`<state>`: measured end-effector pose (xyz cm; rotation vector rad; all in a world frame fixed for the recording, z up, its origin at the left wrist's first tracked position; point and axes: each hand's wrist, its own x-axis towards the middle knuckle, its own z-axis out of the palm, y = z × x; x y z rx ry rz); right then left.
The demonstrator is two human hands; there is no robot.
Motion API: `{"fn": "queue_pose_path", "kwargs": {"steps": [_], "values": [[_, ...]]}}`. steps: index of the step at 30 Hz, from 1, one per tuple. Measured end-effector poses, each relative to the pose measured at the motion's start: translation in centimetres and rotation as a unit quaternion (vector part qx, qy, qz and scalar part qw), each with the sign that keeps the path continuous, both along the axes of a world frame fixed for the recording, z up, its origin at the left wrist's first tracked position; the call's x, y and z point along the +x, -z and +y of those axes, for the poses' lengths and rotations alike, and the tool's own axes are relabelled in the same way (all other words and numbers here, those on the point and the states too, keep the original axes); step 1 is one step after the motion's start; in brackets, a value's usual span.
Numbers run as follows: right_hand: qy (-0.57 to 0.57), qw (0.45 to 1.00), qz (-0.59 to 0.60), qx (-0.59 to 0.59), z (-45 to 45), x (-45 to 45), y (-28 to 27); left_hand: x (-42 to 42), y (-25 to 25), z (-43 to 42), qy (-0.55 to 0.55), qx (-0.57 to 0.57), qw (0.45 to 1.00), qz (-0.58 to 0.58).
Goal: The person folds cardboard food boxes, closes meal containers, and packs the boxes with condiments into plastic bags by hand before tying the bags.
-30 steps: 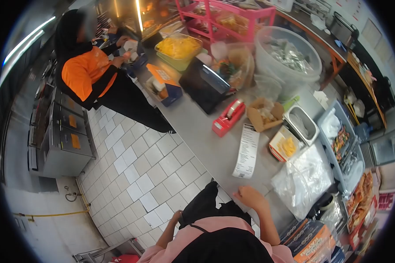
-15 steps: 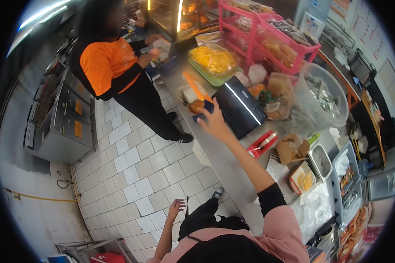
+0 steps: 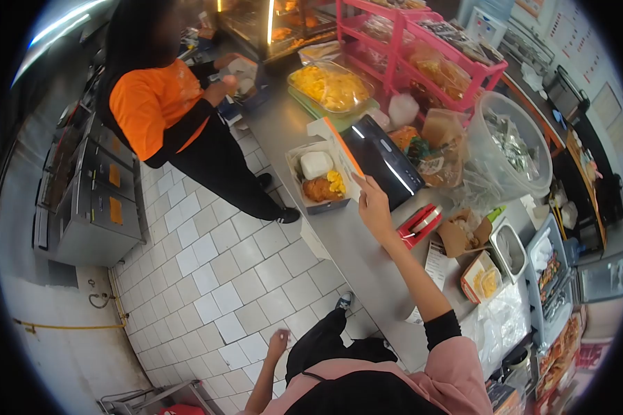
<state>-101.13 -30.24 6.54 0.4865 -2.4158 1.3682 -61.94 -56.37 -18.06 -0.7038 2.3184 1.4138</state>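
Note:
My right hand [image 3: 374, 205] pinches the lid edge of a meal box [image 3: 321, 205] near the steel counter's left edge. The lid is raised towards a black tablet [image 3: 383, 163]. Inside the box are a white wrapped bundle [image 3: 316, 164], a fried brown piece [image 3: 319, 189] and yellow bits. Beyond my right hand's wrist is a red tape dispenser [image 3: 420, 224], with a printed receipt [image 3: 436, 266] partly behind my forearm. Over the tiled floor hangs my left hand [image 3: 279, 342], small and away from the counter; its fingers look loosely curled, too small to read.
A co-worker in an orange shirt [image 3: 158, 104] stands at the counter's far left. Behind the tablet are a tray of yellow food [image 3: 331, 86], a pink rack [image 3: 392, 48] and a clear tub [image 3: 511, 142]. A metal container [image 3: 509, 250] stands at right.
My right hand reached from the near counter edge to the box, then drew its lid back, uncovering the food. My left hand has moved slightly lower, fingers less spread.

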Motion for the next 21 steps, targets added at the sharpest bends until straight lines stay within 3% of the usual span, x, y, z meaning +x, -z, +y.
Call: {"fn": "queue_pose_path", "kwargs": {"steps": [3, 6, 8, 10, 13, 20, 21], "values": [[0.029, 0.999, -0.015, -0.006, 1.4, 4.4, 0.1, -7.5, 1.4, -0.9, 0.092, -0.085, 0.981, 0.147], [0.050, 0.996, -0.076, -0.009, 2.3, 8.8, -0.7, -17.4, -6.2, 1.7, 0.068, -0.020, 0.981, 0.183], [0.068, 0.995, -0.080, -0.001, 3.2, 11.3, 0.1, -22.2, -10.5, 3.3, 0.027, 0.183, 0.968, 0.171], [0.076, 0.995, -0.070, 0.003, 4.3, 13.4, -0.2, -25.1, -14.8, 5.5, 0.010, 0.259, 0.954, 0.151], [0.089, 0.988, -0.128, 0.010, 6.4, 16.3, -1.2, -25.5, -18.4, 8.3, 0.045, 0.260, 0.960, 0.096], [0.120, 0.983, -0.138, -0.025, 12.3, 20.5, -1.4, -20.3, -18.5, 12.9, 0.124, 0.322, 0.938, 0.021], [0.095, 0.990, -0.087, -0.050, 13.5, 21.0, -0.9, -19.7, -18.3, 13.3, 0.128, 0.330, 0.935, 0.017]]}}
